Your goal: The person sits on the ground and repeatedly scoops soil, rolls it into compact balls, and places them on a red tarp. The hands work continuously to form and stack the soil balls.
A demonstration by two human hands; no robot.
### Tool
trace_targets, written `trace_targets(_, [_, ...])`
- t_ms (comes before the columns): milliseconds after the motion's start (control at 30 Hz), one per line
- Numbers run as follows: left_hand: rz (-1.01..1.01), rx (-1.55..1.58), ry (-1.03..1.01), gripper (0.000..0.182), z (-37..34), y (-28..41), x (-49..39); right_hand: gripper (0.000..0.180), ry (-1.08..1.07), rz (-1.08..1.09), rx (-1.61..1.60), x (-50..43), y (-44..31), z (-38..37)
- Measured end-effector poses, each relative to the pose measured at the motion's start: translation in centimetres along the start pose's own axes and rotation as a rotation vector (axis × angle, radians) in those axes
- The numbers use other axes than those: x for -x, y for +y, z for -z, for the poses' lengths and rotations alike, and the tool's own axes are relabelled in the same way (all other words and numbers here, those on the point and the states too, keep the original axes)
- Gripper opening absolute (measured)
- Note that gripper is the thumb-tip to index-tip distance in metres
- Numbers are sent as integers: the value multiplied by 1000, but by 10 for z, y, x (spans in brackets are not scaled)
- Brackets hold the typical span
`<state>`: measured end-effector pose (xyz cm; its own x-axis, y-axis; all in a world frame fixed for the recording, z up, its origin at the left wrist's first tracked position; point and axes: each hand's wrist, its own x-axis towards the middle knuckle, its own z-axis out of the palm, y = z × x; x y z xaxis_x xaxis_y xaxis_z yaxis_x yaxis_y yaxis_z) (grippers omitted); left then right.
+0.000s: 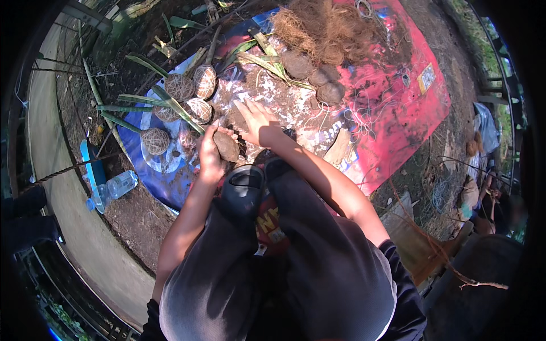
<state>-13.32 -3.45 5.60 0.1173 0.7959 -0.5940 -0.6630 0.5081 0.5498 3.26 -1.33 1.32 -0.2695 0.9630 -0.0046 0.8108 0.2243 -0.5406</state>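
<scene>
My left hand (210, 155) is closed around a brown soil ball (227, 146) low over the tarp, just ahead of my sandals. A green-edged leaf cutting (177, 108) slants up to the left from beside my thumb; whether it is set in the ball is hidden. My right hand (259, 124) is palm down with fingers stretched over loose dark soil, holding nothing visible. Left of it lie several string-wrapped balls, among them a white-wound ball (198, 111) and a ball with a leaf (155, 141). Further off are bare soil balls (297, 65).
A heap of coconut fibre (324, 30) covers the far end of the printed tarp (401, 111). Loose white string (360, 119) and a pale wood-like piece (339, 147) lie to the right. A plastic bottle (121, 184) rests at left. Another person (490, 200) is at far right.
</scene>
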Motion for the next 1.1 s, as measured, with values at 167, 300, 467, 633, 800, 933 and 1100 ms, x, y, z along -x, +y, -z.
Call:
trace_targets(167, [33,27,53,28,12,-7,-5,92,-98,-141,-23,-10,0,6])
trace_targets(300, [47,-21,83,24,15,-10,-5,88,148,-145,-462,-1,18,23])
trace_targets(467, [32,-54,56,25,8,-11,-5,81,255,-295,-468,23,47,33])
trace_targets(633, [40,-132,15,26,3,-17,-1,75,31,-269,-318,37,74,60])
trace_targets(800, [74,-271,33,31,-1,-35,1,73,-105,-62,-271,42,81,69])
trace_targets(933, [81,-322,27,32,1,-42,1,73,-138,91,-173,35,78,66])
trace_targets(1100, [83,-327,45,31,5,-43,0,64,-315,-32,16,25,63,73])
